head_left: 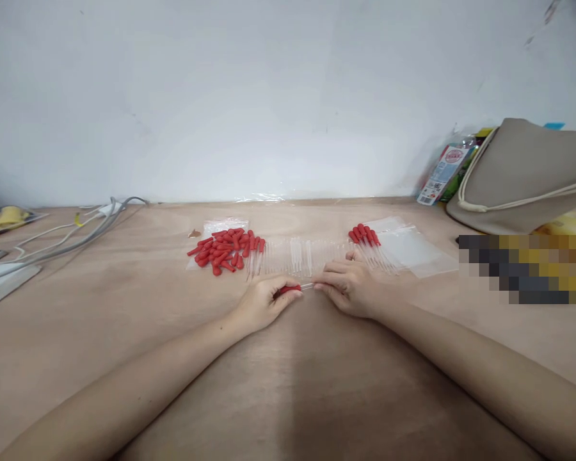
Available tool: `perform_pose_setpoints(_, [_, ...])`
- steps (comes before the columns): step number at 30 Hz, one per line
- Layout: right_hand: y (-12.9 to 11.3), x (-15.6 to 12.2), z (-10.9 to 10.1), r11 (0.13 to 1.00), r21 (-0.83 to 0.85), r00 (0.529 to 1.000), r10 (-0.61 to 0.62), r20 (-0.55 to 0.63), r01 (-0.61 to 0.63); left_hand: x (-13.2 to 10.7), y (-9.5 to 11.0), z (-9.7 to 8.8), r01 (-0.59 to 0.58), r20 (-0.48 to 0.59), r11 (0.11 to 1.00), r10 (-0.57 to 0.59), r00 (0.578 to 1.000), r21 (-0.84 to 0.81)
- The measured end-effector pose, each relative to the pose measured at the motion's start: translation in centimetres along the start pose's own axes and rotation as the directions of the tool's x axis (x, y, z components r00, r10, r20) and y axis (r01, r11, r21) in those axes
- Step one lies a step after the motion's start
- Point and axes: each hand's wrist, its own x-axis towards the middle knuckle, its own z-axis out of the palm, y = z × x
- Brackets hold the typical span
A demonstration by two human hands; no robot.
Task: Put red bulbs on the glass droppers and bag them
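Between thumb and fingers, my left hand (262,304) pinches a red rubber dropper bulb (290,289). A thin clear glass pipette tube (308,286) runs from the bulb's mouth to the closed fingertips of my right hand (349,285); how deep it sits in the bulb I cannot tell. Just beyond my hands lies a row of clear tubes (300,256). Loose red bulbs (223,246) are heaped at its left. Several droppers with red bulbs (365,234) lie together beyond my right hand, their glass ends pointing toward me.
Clear plastic bags (403,244) lie right of the droppers. Farther right are a beige drawstring bag (523,173), a labelled package (444,173) and yellow packaging (569,230). Grey and white cables (77,234) cross the table's left side. A pale wall (288,96) stands behind.
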Motion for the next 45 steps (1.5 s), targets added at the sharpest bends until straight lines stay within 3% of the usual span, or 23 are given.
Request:
perform_pose_setpoints(7, [-1.1,0.1,0.0,1.000,-0.005,0.999,-0.004,0.051,0.004,0.0,-0.3,0.0,-0.122,0.045,0.989,0.118,0.992,0.087])
perform_pose_setpoints(17, [-1.1,0.2,1.0,0.991,0.098,0.985,0.072,0.156,-0.088,0.1,-0.5,-0.1,-0.159,0.070,0.985,0.155,0.985,0.066])
perform_pose_setpoints(22, [-1.0,0.8,0.2,0.996,0.057,0.975,0.061,0.215,-0.075,0.2,-0.5,-0.2,-0.121,0.029,0.991,0.120,0.992,0.059])
perform_pose_setpoints(25, [0.1,1.2,-0.7,0.982,0.019,0.965,0.181,0.189,-0.188,0.2,-0.6,-0.1,-0.053,-0.029,0.995,0.055,0.998,0.080])
perform_pose_setpoints(27, [1.5,1.3,-1.5,0.925,-0.053,0.918,0.381,0.109,-0.377,0.1,-0.8,-0.1,-0.017,-0.049,0.997,0.021,0.999,0.075])
perform_pose_setpoints(30, [3.8,1.1,-2.6,0.768,-0.178,0.781,0.625,0.001,-0.615,0.1,-1.0,0.0,-0.007,-0.051,0.997,0.011,0.999,0.073])
perform_pose_setpoints(32, [5.0,1.0,-3.0,0.702,-0.167,0.714,0.700,-0.017,-0.692,0.1,-1.1,0.1,-0.024,-0.037,0.996,0.027,0.999,0.086])
perform_pose_setpoints(36, [5.9,0.7,-2.6,0.630,-0.142,0.638,0.770,-0.014,-0.763,0.2,-1.0,0.0,-0.053,-0.015,0.992,0.055,0.998,0.114])
perform_pose_setpoints(39, [5.8,0.7,-1.6,0.610,-0.157,0.617,0.787,0.008,-0.777,0.3,-0.9,-0.1,-0.061,-0.007,0.990,0.062,0.998,0.129])
perform_pose_setpoints(43, [5.7,0.9,-0.6,0.666,-0.087,0.670,0.742,-0.020,-0.740,0.3,-0.8,-0.1,-0.066,0.005,0.987,0.066,0.998,0.147])
perform_pose_setpoints(45, [5.9,0.8,-0.3,0.668,-0.051,0.670,0.741,-0.046,-0.742,0.3,-0.7,-0.1,-0.066,0.005,0.987,0.066,0.998,0.148])
